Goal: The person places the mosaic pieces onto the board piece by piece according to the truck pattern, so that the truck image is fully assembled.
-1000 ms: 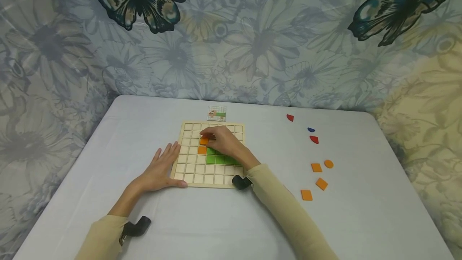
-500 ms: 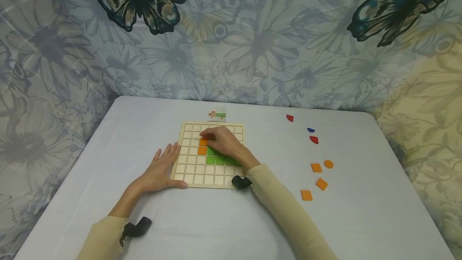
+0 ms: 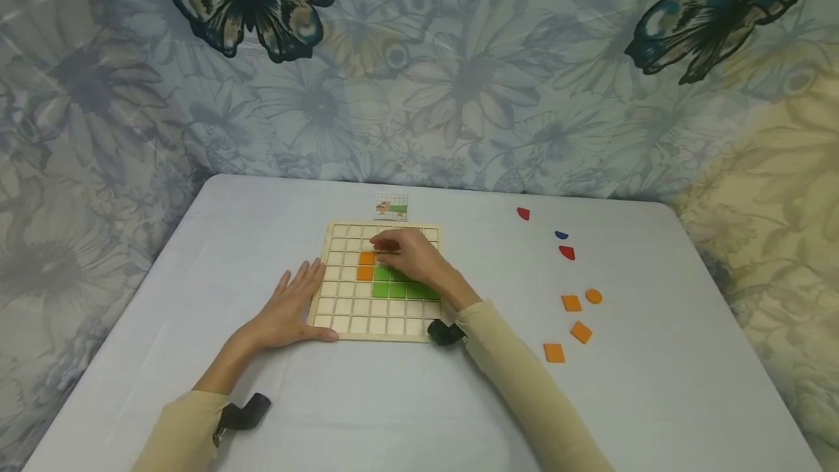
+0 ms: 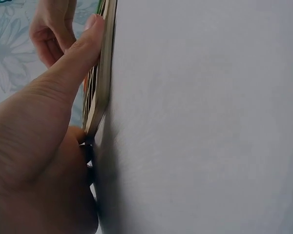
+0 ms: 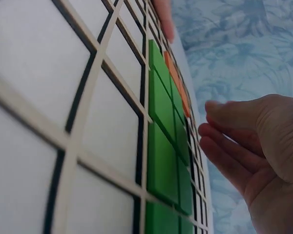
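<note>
A wooden grid board [image 3: 344, 308] lies on the white table. Two orange square tiles [image 3: 365, 273] sit in neighbouring cells, one behind the other. Beside them, several green square tiles [image 3: 398, 289] fill two rows, partly covered by my right arm. My left hand [image 3: 286, 315] is spread at the board's left edge, its thumb on the front left corner of the frame. Over the board, just right of the orange tiles, hovers my right hand [image 3: 414, 257]. In the right wrist view its fingertips [image 5: 215, 108] are loosely bent, apart from the tiles, with nothing visible between them.
Behind the board lies a small printed pattern card [image 3: 391, 207]. To the right are three loose orange squares [image 3: 553, 353], an orange disc [image 3: 593, 296], two red quarter-round pieces [image 3: 566, 253] and a blue half-round piece [image 3: 561, 234]. A butterfly-patterned cloth [image 3: 459, 93] hangs behind the table.
My right hand has lifted off the rear orange tile and drawn slightly right, leaving that tile in its cell and more fully visible. My left hand stays put; the head view has shifted a little.
</note>
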A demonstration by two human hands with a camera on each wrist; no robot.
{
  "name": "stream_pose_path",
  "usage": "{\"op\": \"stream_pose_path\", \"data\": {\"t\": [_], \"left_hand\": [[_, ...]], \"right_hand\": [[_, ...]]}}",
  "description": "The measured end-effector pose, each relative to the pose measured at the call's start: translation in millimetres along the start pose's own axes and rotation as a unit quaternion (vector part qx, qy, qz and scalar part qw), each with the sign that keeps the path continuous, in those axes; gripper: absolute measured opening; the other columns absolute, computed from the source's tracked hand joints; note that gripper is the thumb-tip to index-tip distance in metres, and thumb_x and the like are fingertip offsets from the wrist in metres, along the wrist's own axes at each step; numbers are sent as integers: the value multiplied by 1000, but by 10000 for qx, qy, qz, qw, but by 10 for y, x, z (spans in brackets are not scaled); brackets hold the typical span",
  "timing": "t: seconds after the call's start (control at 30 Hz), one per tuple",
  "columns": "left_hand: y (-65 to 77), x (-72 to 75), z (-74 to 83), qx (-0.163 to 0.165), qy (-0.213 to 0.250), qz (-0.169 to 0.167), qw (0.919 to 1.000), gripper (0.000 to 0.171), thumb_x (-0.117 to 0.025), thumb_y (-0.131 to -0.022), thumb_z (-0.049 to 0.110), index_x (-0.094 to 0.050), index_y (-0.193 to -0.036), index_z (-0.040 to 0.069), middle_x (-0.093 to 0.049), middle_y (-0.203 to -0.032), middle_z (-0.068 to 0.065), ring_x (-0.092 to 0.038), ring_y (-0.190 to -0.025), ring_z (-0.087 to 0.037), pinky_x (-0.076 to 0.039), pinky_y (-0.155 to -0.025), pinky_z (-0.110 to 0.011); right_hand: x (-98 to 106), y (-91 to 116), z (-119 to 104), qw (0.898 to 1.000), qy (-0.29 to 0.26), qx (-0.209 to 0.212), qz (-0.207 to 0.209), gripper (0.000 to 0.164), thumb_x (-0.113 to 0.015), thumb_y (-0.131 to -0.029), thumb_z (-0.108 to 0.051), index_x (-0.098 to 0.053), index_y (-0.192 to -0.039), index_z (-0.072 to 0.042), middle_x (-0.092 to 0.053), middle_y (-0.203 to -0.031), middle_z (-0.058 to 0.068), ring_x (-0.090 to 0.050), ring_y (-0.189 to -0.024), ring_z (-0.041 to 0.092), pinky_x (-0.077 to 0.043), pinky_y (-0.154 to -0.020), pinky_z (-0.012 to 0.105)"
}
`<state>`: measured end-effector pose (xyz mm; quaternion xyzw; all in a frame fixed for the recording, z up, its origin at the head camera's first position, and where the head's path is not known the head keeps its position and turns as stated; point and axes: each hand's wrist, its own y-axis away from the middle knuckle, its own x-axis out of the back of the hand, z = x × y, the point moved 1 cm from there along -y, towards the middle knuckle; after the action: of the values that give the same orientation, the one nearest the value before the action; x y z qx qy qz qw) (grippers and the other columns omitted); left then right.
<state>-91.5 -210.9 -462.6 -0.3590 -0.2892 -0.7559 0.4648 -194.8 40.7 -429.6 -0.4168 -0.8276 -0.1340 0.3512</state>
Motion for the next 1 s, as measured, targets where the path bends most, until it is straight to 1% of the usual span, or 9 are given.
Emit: {"op": "stream_pose_path", "data": {"t": [0.2, 0.6, 0.87, 1.0], "left_hand": [[29, -1, 3, -57, 3, 50, 10000, 127, -81, -69, 59, -10, -155, -3, -5, -162, -22, 1, -149, -40, 6, -116, -58], [19, -18, -8, -28, 10, 17, 10000, 128, -81, -69, 58, -9, -155, -3, -4, -163, -21, 2, -149, -39, 7, -117, -56], [20, 8, 9, -87, 85, 88, 9999, 127, -82, -69, 57, -10, -155, -5, -4, -162, -23, 1, -149, -41, 7, -116, -58], [4, 3, 11, -51, 54, 26, 10000, 128, -81, -69, 58, -9, -155, -3, -3, -163, -21, 2, -149, -39, 8, -117, -56]], "right_hand": [[154, 133, 66, 9998, 78, 41, 205, 32, -68, -92, -6, -66, -124, -2, -69, -117, 9, -66, -106, 22, -52, -93, 30], [454, 407, 242, 9984, 209, -178, 497, 35, -68, -89, 3, -65, -123, 2, -69, -118, 14, -66, -107, 28, -52, -95, 37], [620, 555, 413, 9968, 334, -256, 680, 34, -68, -87, 6, -66, -121, 2, -69, -116, 14, -67, -106, 28, -53, -94, 37], [733, 660, 522, 9953, 410, -392, 791, 34, -69, -87, 5, -66, -121, 2, -70, -115, 15, -67, -105, 28, -53, -93, 39]]}}
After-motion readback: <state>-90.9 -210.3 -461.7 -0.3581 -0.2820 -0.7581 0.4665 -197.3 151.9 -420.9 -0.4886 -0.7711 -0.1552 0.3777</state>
